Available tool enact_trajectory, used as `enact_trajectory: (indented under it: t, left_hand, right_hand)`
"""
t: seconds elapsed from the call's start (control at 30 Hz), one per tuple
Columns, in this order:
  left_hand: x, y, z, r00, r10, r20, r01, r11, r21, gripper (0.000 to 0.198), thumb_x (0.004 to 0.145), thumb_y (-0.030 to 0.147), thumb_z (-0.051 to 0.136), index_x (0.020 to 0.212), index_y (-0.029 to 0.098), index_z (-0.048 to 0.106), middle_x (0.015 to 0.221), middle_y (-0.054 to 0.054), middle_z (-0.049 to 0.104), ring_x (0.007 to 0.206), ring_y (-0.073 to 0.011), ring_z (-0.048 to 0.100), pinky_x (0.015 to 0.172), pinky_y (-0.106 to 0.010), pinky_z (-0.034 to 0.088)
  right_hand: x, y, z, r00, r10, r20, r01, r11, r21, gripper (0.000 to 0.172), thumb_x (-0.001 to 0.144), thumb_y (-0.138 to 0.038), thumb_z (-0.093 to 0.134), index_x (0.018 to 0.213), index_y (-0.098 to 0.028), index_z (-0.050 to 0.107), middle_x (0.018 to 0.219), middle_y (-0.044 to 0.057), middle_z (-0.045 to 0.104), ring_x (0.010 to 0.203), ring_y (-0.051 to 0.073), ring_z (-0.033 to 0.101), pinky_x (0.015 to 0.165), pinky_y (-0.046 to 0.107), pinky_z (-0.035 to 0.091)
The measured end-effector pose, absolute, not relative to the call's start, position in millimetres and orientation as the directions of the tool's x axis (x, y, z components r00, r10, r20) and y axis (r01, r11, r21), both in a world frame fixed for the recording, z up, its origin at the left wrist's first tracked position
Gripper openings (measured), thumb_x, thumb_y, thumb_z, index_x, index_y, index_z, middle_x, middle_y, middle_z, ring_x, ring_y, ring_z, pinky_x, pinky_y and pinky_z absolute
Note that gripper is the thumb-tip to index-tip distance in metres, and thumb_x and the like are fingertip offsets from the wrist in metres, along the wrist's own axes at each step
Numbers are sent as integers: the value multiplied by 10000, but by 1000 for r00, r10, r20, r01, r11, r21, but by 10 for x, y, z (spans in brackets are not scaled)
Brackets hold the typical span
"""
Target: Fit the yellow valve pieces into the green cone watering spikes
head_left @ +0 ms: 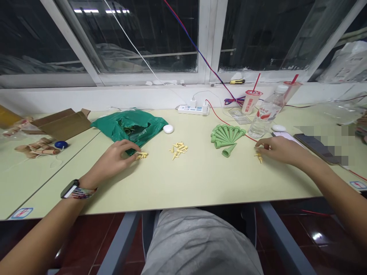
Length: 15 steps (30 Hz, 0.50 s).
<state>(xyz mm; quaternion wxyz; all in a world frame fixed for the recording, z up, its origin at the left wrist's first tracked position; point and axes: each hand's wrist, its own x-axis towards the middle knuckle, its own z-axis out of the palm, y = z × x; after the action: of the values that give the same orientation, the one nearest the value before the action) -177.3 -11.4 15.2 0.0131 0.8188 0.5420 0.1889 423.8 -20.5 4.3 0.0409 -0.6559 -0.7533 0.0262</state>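
1. Left hand curled at small yellow plastic pieces, mid-bench; pinch cannot be told.
2. Right hand open, just beside second yellow cluster.
3. Risk: a brushing finger could scatter these light pieces.

On our desk, a plastic bag lies left of the plastic spikes, a power strip behind and between them.

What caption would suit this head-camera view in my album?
Left hand and right hand by small yellow pieces on a desk near green spikes.
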Motion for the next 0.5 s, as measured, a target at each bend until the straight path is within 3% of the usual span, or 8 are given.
enact_trajectory:
  t: [0.13, 0.37, 0.5]
  left_hand:
    - [-1704, -156, 168, 314, 903, 293, 880, -393, 267, 316, 982, 451, 533, 1106, 221, 712, 1193, -73, 700, 1096, -281, 641, 967, -414, 487]
    - [-1154, -155, 170, 502, 818, 282, 775, -570, 273, 363, 1013, 472, 542, 1237, 240, 709, 1269, -88, 683, 1193, -287, 624, 1040, -411, 474]
    - [-741, 30, 183, 605, 731, 316, 690, -680, 250, 347, 1051, 427, 492, 1114, 239, 778, 1157, -89, 718, 1131, -282, 635, 1015, -418, 477]
  right_hand:
    - [4146, -218, 84, -136, 989, 60, 988, 140, -70, 342, 945, -435, 552, 1093, -239, 789, 920, 73, 777, 744, 229, 666, 606, 313, 372]
    - [3872, -261, 206, -217, 968, 128, 968, 230, -101, 322, 975, -402, 511, 1080, -242, 770, 922, 54, 780, 780, 226, 679, 609, 309, 384]
    - [3643, -269, 315, -291, 939, 185, 936, 319, -145, 297, 988, -391, 522, 1053, -247, 774, 883, 53, 772, 745, 214, 668, 609, 308, 383]
